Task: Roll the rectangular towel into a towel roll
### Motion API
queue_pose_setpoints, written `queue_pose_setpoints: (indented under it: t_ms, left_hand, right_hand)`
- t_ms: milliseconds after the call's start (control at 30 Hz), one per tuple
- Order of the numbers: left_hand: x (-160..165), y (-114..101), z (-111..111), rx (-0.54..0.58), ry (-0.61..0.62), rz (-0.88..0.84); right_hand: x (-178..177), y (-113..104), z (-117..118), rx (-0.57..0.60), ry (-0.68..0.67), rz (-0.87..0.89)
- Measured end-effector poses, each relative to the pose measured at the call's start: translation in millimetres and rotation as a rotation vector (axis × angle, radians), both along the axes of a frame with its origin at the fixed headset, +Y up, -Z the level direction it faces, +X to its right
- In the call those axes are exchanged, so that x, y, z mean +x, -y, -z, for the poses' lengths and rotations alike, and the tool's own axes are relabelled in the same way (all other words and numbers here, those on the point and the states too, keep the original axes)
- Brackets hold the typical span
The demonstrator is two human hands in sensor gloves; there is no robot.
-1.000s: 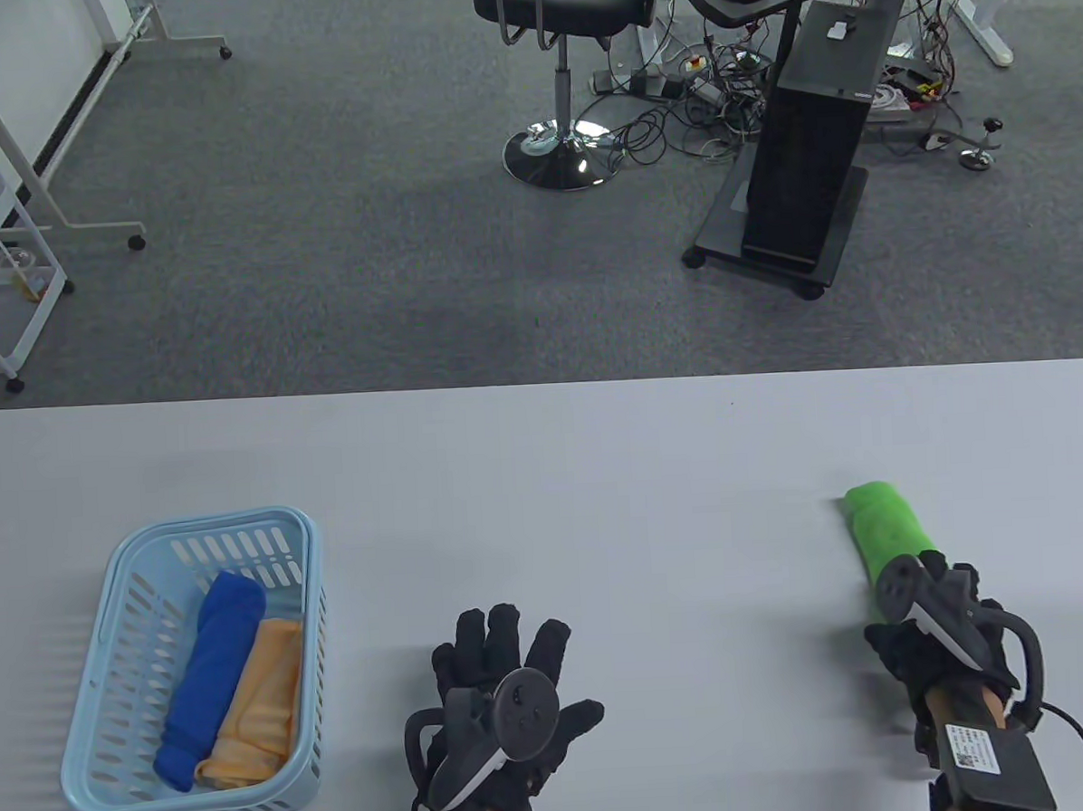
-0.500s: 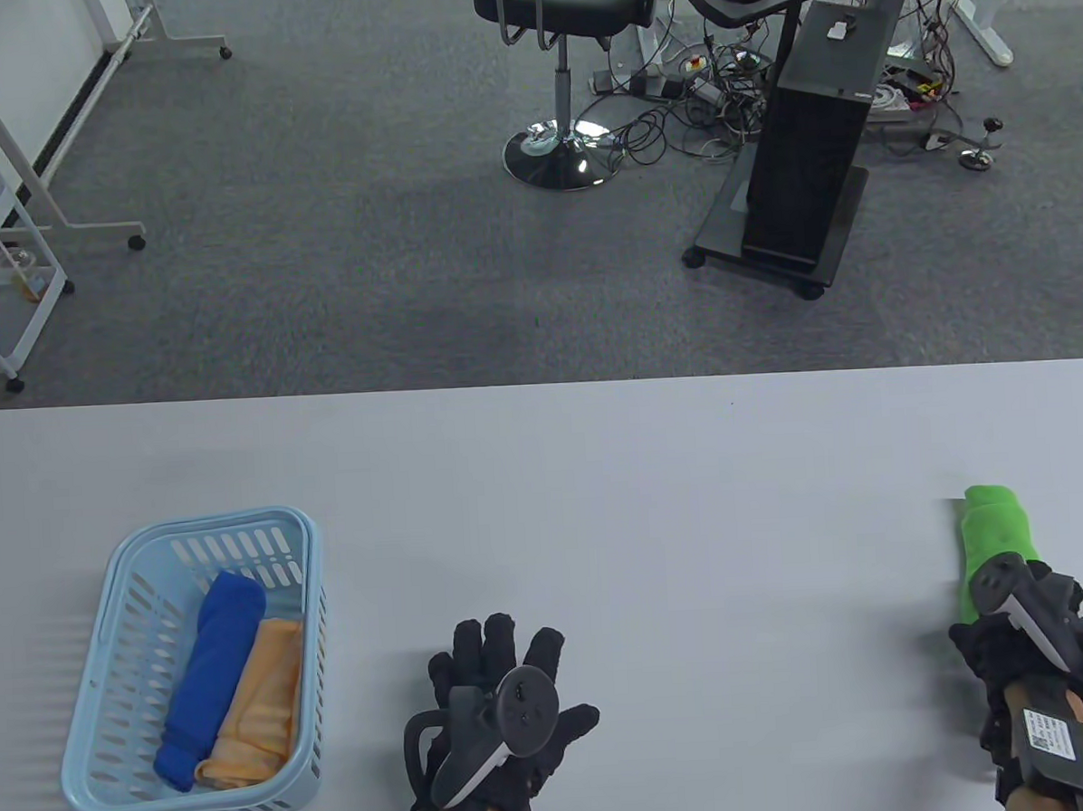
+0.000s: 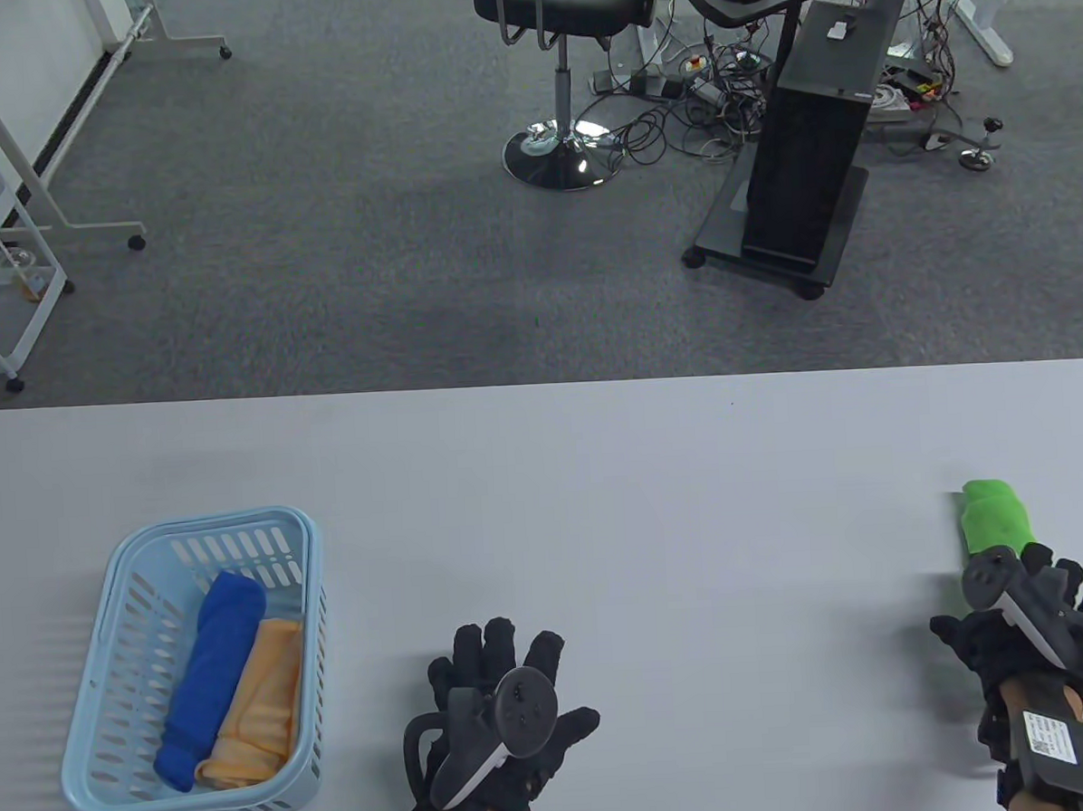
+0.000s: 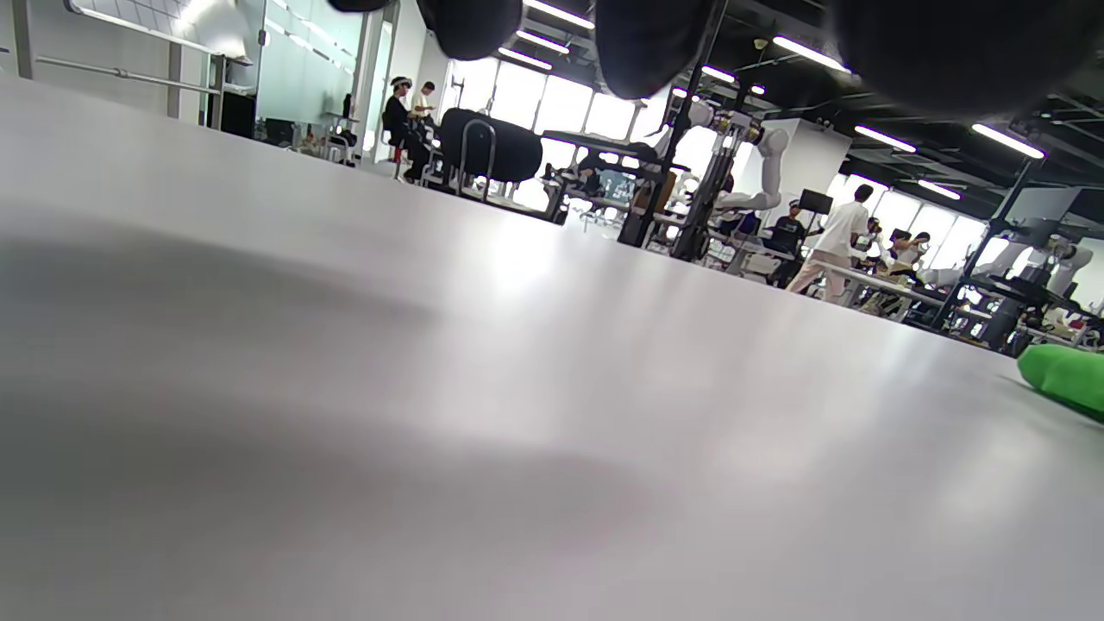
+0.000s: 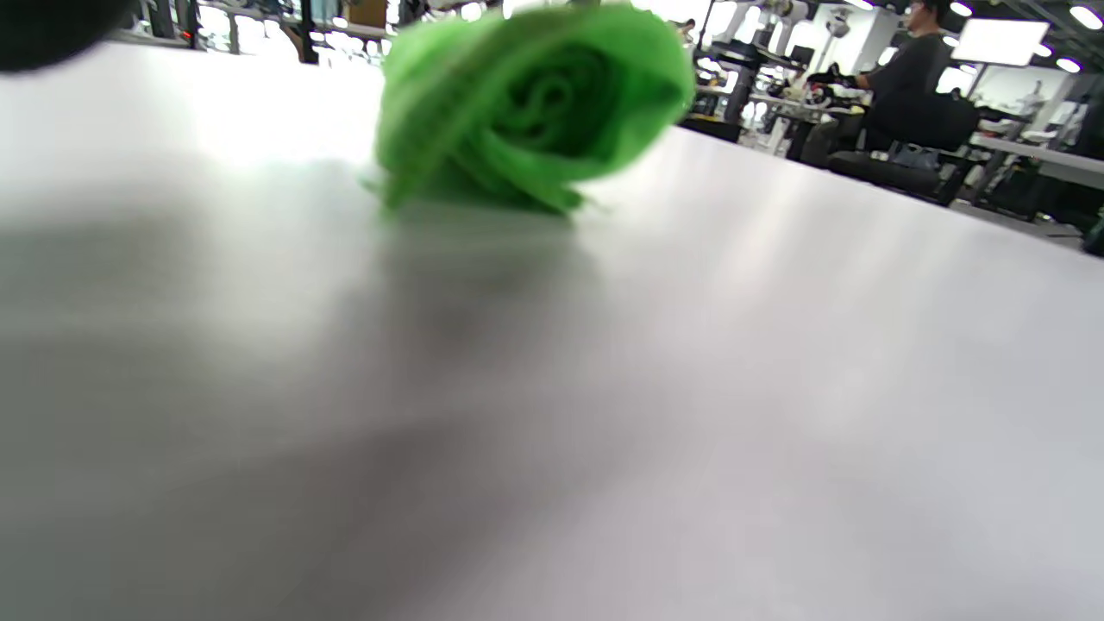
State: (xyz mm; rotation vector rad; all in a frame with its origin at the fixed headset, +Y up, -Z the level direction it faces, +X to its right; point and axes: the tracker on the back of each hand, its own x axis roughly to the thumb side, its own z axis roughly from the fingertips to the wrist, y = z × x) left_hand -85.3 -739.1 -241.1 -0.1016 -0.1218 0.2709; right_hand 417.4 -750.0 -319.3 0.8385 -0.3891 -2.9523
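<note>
Basket (image 3: 109,627) left; towel roll (image 3: 991,513) (seemingly rolled) right.

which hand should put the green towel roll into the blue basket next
Right. The right hand is at the green towel roll by the table's right edge; the left hand lies flat and empty, nearer the blue basket.

Bright, even overhead light; wrist views blur up close, with glare and soft shadows on the table (image 5: 776,388).
</note>
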Motion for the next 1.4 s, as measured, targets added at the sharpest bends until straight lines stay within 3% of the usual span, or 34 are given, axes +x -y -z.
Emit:
queue_pose_setpoints:
  t_ms: [133,267,433,567,700,800,933,1200,1400]
  left_hand:
    - [-0.6,-1.7,-2.6,-0.001,0.005,-0.003]
    - [1.3,-2.0,-4.5,0.004,0.019,-0.018]
    - [5.1,-3.1,-5.7,0.006,0.039,-0.01]
    - [6.4,-2.6,-6.6,0.023,0.045,-0.02]
    - [7.4,-2.4,-6.8,0.015,0.05,-0.015]
    - [7.6,-2.9,-6.3,0.021,0.046,-0.013]
    - [6.1,-7.3,-6.6,0.083,0.012,-0.02]
    - [-10.8,-53.5,1.1,0.21,-0.152,-0.183]
    - [-64.7,-130.7,34.6,0.239,-0.253,-0.165]
  right_hand:
    - [-38.9,-19.5,-10.1,0.122,-0.134,-0.002]
    - [-85.8,-33.2,-22.0,0.141,-0.276,0.007]
    - [-140.9,-35.8,-44.4,0.156,-0.459,-0.037]
    - [-173.6,-36.6,-65.2,0.308,-0.57,-0.031]
    - [-188.6,-31.4,-77.0,0.343,-0.606,-0.009]
    - [-190.6,-24.3,-80.3,0.432,-0.648,0.016]
    - [-187.5,-18.5,-80.3,0.427,-0.647,0.026]
    - [-190.1,-13.3,-76.8,0.391,-0.642,0.158]
    - [-190.6,-11.2,-75.7,0.369,-0.647,0.189]
